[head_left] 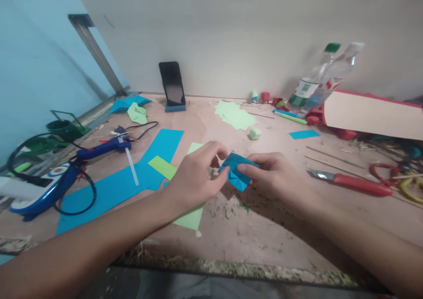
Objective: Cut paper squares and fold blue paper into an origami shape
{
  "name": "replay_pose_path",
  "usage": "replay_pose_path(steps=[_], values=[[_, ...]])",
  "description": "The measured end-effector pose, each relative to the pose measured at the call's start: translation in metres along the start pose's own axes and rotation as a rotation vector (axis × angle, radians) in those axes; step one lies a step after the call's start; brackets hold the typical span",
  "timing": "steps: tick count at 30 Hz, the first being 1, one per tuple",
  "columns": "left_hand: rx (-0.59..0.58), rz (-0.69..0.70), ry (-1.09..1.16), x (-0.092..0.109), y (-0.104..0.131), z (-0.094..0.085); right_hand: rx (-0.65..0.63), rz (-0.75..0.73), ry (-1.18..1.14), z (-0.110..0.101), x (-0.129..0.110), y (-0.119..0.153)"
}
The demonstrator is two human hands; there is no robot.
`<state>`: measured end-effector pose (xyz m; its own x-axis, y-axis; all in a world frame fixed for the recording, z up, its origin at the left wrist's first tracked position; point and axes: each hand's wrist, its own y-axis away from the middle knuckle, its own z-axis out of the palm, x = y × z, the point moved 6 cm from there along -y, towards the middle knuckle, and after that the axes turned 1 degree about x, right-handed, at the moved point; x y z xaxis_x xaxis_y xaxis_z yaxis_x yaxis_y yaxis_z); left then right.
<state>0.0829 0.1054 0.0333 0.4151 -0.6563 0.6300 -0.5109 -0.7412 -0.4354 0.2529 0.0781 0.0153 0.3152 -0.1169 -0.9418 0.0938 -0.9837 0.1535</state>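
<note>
Between my two hands, above the table's middle, is a small folded piece of blue paper with creases and a flap showing. My right hand pinches it from the right, thumb on top and fingers behind. At its left edge, the thumb and curled fingers of my left hand grip the paper. Beneath my left hand lie a pale green sheet and a yellow-green strip. Larger blue paper spreads out to the left.
A blue glue gun with cords sits left. A phone stands at the back. On the right are a red-handled knife, scissors, thin sticks and bottles. A pale green cube lies beyond my hands.
</note>
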Motion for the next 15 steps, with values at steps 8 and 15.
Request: replay_pose_path(steps=[8,15], values=[[0.065,0.106,-0.063,0.0039,0.0007,-0.0056,0.04,-0.01,0.015,-0.0006,-0.0038,-0.0004],[0.003,-0.026,0.137,0.0009,-0.0025,-0.0023,0.09,-0.016,0.047,-0.0027,-0.0046,-0.0001]])
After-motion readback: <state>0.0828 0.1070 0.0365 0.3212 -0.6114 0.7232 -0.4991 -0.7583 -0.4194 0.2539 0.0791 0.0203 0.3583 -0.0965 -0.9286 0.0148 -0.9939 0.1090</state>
